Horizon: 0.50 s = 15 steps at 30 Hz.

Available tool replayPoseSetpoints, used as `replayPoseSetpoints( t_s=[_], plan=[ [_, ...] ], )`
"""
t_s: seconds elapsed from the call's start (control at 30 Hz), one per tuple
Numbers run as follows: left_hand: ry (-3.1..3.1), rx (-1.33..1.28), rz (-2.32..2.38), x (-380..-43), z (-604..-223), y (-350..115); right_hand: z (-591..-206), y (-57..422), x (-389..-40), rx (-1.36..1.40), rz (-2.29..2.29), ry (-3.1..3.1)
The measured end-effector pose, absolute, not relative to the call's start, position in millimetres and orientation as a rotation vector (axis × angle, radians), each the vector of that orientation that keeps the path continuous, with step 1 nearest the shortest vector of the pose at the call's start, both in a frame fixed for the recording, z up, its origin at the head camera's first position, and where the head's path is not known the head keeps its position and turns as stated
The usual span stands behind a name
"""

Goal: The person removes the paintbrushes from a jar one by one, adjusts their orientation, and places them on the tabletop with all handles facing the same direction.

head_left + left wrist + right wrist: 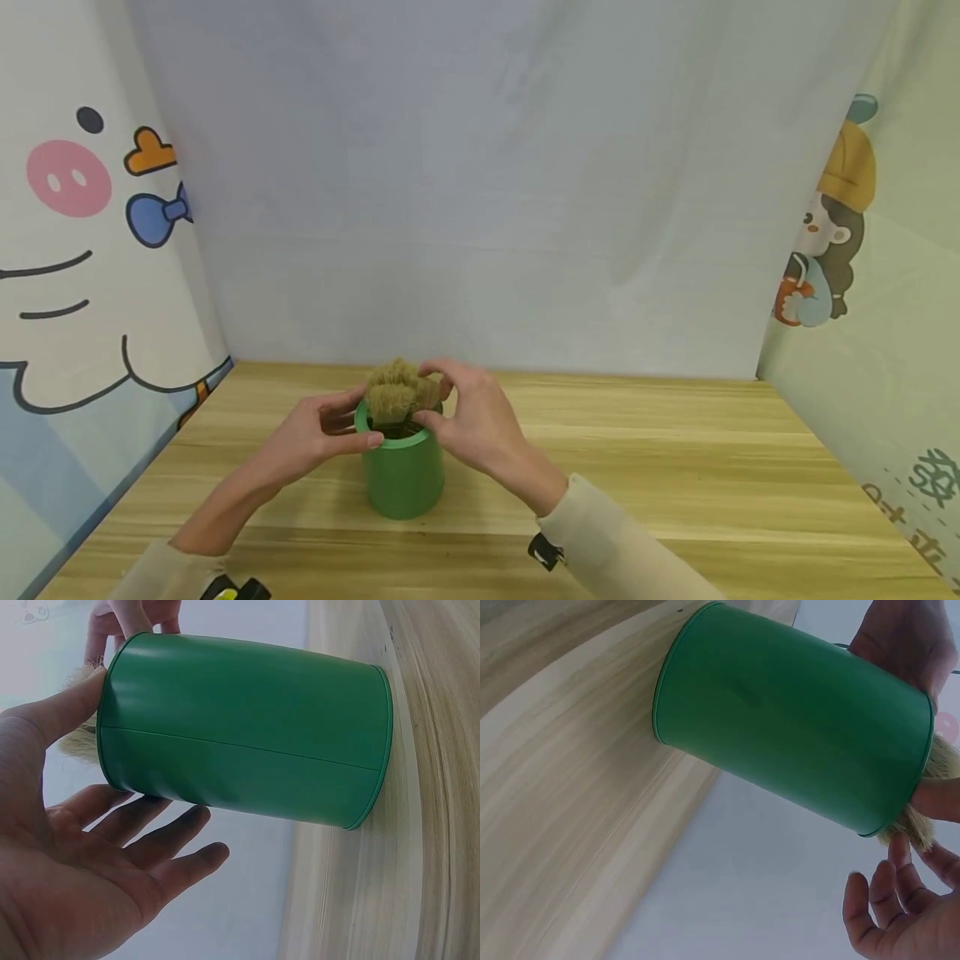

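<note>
A green cylindrical can (405, 483) stands upright on the wooden table. Tan, bristly fibre clumps (392, 403) stick out of its open top; their lower parts are hidden inside. My left hand (300, 442) holds the can at its rim, thumb on the near side and fingers round the left and far side. With thumb and fingers, my right hand (483, 425) grips the clumps from the right. In the right wrist view, the bristles (915, 829) show between the right thumb and fingers just past the rim.
The wood-grain table (637, 467) extends to both sides of the can. Behind it hangs a pale grey cloth (480, 183). Printed cloths with cartoon figures border the left (67, 333) and right (885, 367) sides.
</note>
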<state>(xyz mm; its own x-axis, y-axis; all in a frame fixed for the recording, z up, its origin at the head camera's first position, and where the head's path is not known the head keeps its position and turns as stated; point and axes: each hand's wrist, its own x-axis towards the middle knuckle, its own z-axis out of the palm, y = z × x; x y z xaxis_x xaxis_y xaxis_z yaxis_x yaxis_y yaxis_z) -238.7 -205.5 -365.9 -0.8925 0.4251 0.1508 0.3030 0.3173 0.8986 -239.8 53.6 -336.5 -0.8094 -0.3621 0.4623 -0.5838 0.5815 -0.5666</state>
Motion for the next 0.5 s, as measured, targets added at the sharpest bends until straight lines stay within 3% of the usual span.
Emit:
replayPoseSetpoints(
  t_s=[0.5],
  plan=[
    [2.418, 0.662, 1.659, -238.5, -365.4, -206.1, -335.7, 44.9, -233.4, 0.665, 1.105, -2.557]
  ],
)
